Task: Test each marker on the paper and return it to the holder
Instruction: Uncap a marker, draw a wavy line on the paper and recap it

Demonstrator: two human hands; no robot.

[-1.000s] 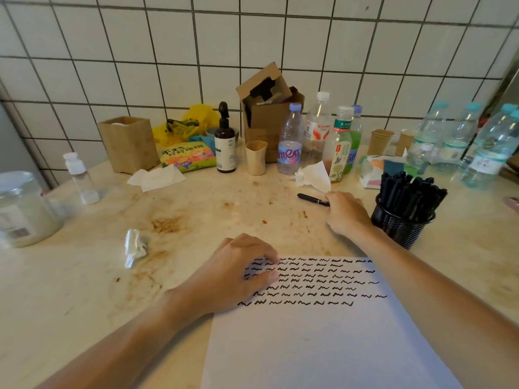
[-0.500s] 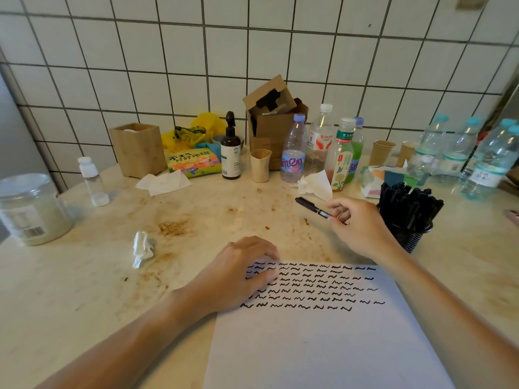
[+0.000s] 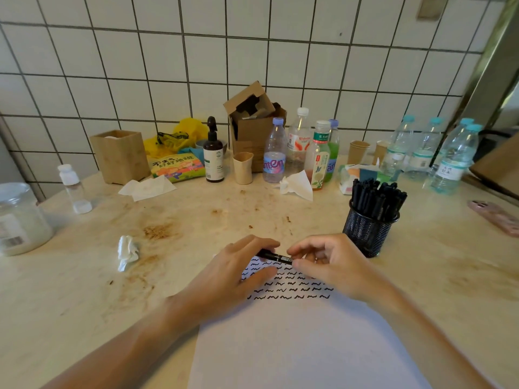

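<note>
A black marker (image 3: 276, 257) lies level just above the top of the white paper (image 3: 303, 343), held at both ends. My left hand (image 3: 233, 273) pinches its cap end with the fingertips while the palm rests on the paper. My right hand (image 3: 331, 265) grips the barrel end. Several rows of black squiggles (image 3: 292, 290) cover the upper part of the sheet. A black mesh holder (image 3: 368, 231) full of black markers stands on the table just right of my right hand.
Bottles (image 3: 275, 153), paper cups (image 3: 243, 167), a cardboard box (image 3: 252, 127) and a wooden box (image 3: 120, 155) line the tiled wall. Crumpled tissues (image 3: 127, 251) lie left of the paper, a jar (image 3: 19, 217) at far left, a pink phone (image 3: 497, 217) at far right.
My right hand picked the marker off the table and carried it back over the paper. My left hand lifted its fingers from the sheet and took hold of the cap end.
</note>
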